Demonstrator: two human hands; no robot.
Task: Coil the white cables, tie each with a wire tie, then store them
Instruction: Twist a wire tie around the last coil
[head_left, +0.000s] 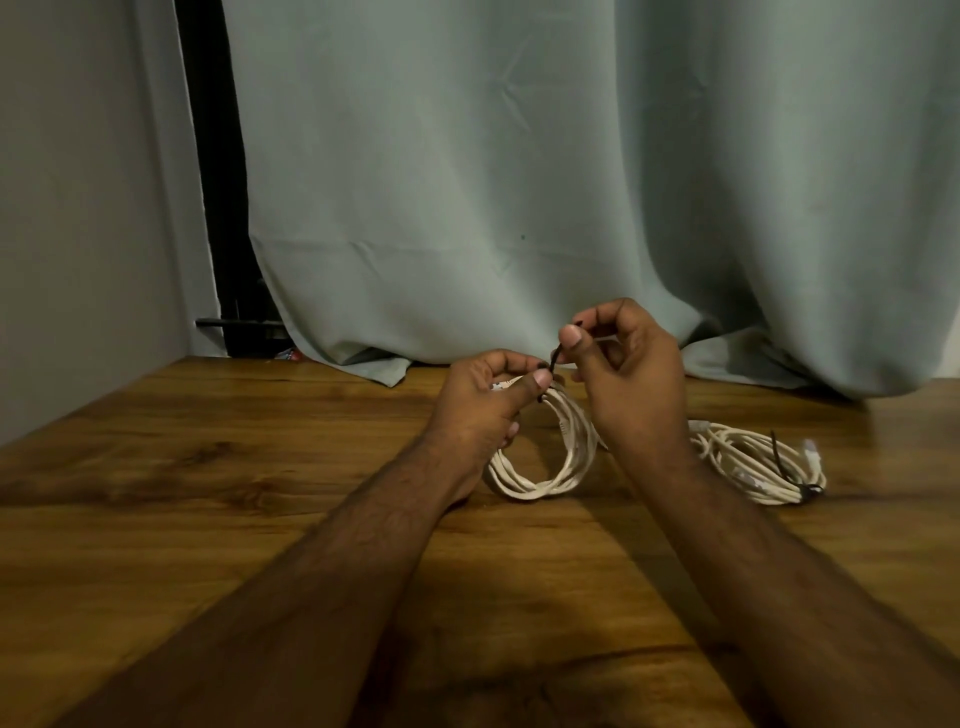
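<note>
Both forearms reach in from the near edge over the brown wood-grain table (208, 519). Left hand (483, 410) grips the top of a coiled white cable (545, 467), standing it upright on the table at centre. Right hand (628, 379) pinches a thin black wire tie (556, 358) between thumb and fingers, just above the coil. Second coiled white cable (758, 467), already tied, lies flat to the right. Grey-green curtain (519, 182) hangs at the far side.
</note>
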